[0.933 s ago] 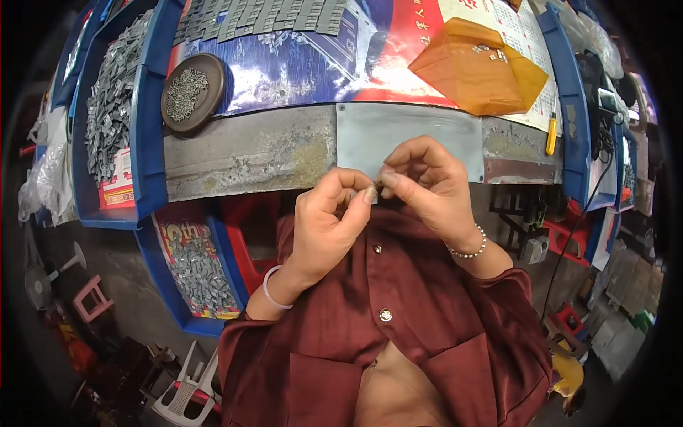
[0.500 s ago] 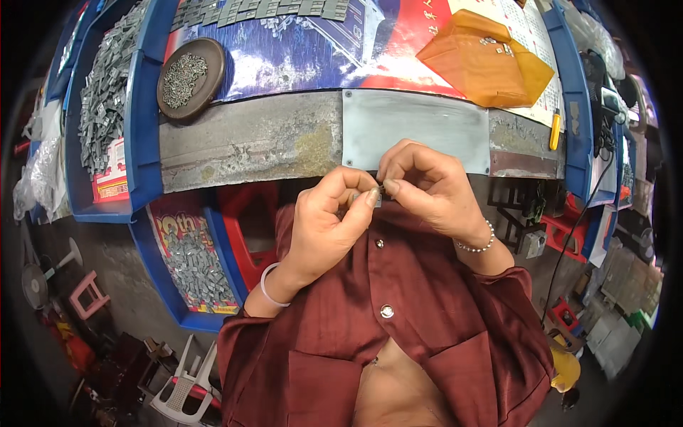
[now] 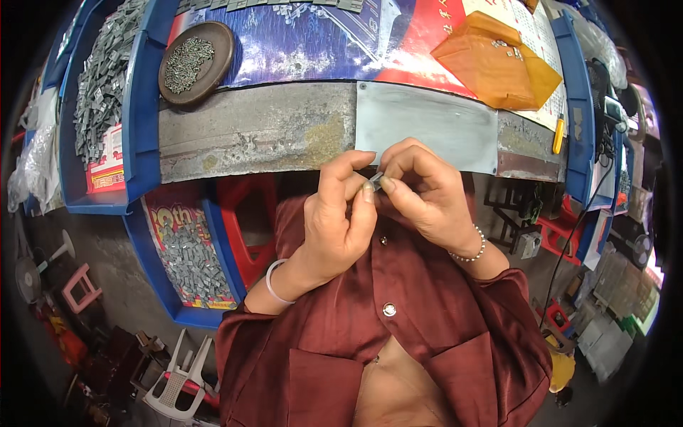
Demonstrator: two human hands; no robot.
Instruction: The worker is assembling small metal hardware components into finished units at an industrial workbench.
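Just in front of the bench edge, my two hands meet over a small grey metal piece (image 3: 376, 180), flat and narrow. My right hand (image 3: 430, 192) pinches it between thumb and index finger. On its other side, the thumb of my left hand (image 3: 334, 224) presses against the piece, with the left index finger raised above it. The fingers hide much of the piece, so its details cannot be made out. A pale metal plate (image 3: 427, 117) lies on the bench just beyond my hands.
A round brown dish (image 3: 222, 60) of tiny metal parts sits at the left. Blue bins (image 3: 142, 107) of grey metal pieces stand at far left; another blue bin (image 3: 174, 302) is lower. An orange sheet (image 3: 491, 78) and a yellow-handled tool (image 3: 558, 135) lie at right.
My left index finger has lifted and straightened, and the left hand has turned slightly. More of the grey metal piece shows between the fingertips. The view has shifted a little.
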